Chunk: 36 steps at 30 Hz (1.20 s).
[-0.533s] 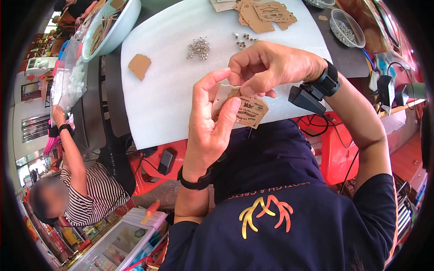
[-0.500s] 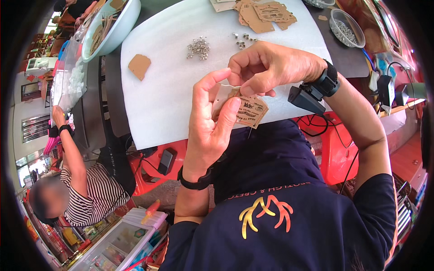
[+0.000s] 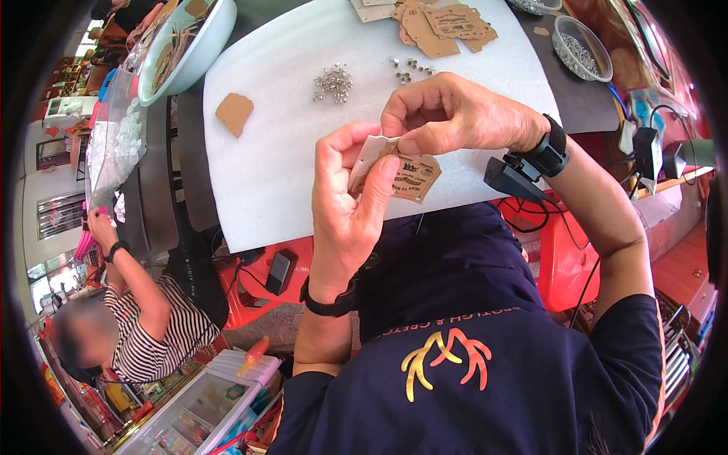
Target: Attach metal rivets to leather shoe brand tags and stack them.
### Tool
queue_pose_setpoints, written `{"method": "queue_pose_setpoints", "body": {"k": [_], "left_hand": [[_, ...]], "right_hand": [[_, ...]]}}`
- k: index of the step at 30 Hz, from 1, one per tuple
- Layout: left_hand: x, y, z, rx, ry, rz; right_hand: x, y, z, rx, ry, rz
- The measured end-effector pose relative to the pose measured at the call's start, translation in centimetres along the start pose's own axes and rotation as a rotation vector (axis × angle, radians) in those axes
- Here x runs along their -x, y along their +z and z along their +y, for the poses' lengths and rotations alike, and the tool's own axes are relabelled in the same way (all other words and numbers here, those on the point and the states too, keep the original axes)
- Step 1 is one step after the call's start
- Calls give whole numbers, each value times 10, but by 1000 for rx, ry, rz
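Over the near part of a white foam sheet (image 3: 280,174), my left hand (image 3: 345,216) pinches a brown printed card (image 3: 414,179) between thumb and fingers. A whitish flap (image 3: 368,154) with small holes stands up at the card's left side. My right hand (image 3: 470,114) is closed at the card's upper edge, thumb and fingertips pressed there; whether a small part sits between them is hidden. Beyond my hands lies a heap of small silver metal studs (image 3: 332,82), with a looser group of studs (image 3: 405,73) to its right. A plain brown card piece (image 3: 234,114) rests at the left.
Printed brown cards (image 3: 447,32) are stacked at the sheet's far edge. A clear tub of metal parts (image 3: 582,47) stands far right, and a pale blue basin (image 3: 216,57) far left. At the left, a person in a striped shirt (image 3: 171,341) works beside a bag of white pieces (image 3: 117,152).
The card has turned and lifted slightly between my hands, showing more of its whitish flap. The other person's hand has come down from the bag.
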State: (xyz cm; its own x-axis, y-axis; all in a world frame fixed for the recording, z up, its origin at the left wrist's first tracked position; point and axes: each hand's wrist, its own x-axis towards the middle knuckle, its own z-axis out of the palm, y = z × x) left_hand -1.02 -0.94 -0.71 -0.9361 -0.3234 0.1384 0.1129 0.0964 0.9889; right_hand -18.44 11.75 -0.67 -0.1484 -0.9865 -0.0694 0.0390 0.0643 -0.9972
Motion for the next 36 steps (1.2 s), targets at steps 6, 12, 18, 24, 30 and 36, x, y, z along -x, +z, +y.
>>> {"method": "queue_pose_setpoints", "body": {"k": [6, 12, 18, 24, 30, 36], "left_hand": [[2, 2, -3, 64, -63, 65], [-2, 5, 1, 47, -82, 85], [-3, 4, 1, 44, -85, 69], [-4, 8, 3, 9, -77, 98], [-5, 8, -1, 71, -82, 99], [-6, 6, -9, 40, -31, 200]], "right_hand": [[3, 5, 1, -50, 76, 77], [6, 7, -1, -107, 76, 105], [7, 8, 2, -155, 35, 113], [8, 13, 5, -46, -132, 173], [12, 13, 1, 45, -91, 181], [14, 27, 0, -97, -35, 252]]}}
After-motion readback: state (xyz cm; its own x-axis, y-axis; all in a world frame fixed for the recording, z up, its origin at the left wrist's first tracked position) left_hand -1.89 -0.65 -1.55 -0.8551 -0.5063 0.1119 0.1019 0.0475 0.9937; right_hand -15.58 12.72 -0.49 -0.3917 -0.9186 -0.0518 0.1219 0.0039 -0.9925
